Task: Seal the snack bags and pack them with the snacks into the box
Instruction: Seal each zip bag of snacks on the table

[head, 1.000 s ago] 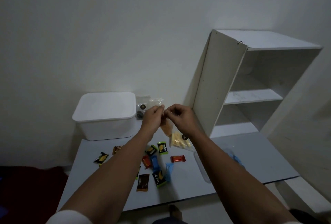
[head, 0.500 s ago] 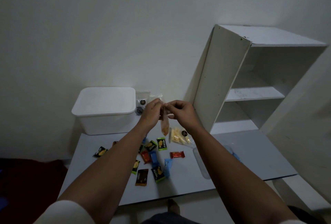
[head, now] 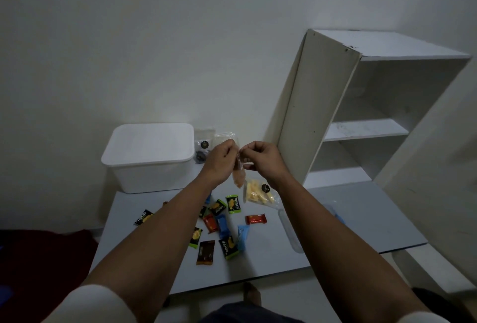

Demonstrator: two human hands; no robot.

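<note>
I hold a small clear snack bag (head: 239, 176) with orange-brown pieces in the air above the table. My left hand (head: 220, 161) pinches its top edge from the left and my right hand (head: 260, 158) pinches it from the right. The bag hangs down between them. A second clear bag of yellow snacks (head: 258, 192) lies on the grey table (head: 348, 219) just below. Several wrapped snacks (head: 219, 224) in green, red, blue and brown lie scattered at the table's middle. The white box (head: 149, 160) stands at the back left with its lid on.
Two more clear bags (head: 204, 142) lean against the wall right of the box. A clear lid or tray (head: 291, 235) lies under my right forearm. A white shelf unit (head: 361, 105) stands at the back right. A dark red cloth (head: 44, 253) is on the floor at the left.
Both hands have kept their pinch on the bag's top edge and stayed close together. The bag now hangs lower between them, and the view has shifted slightly.
</note>
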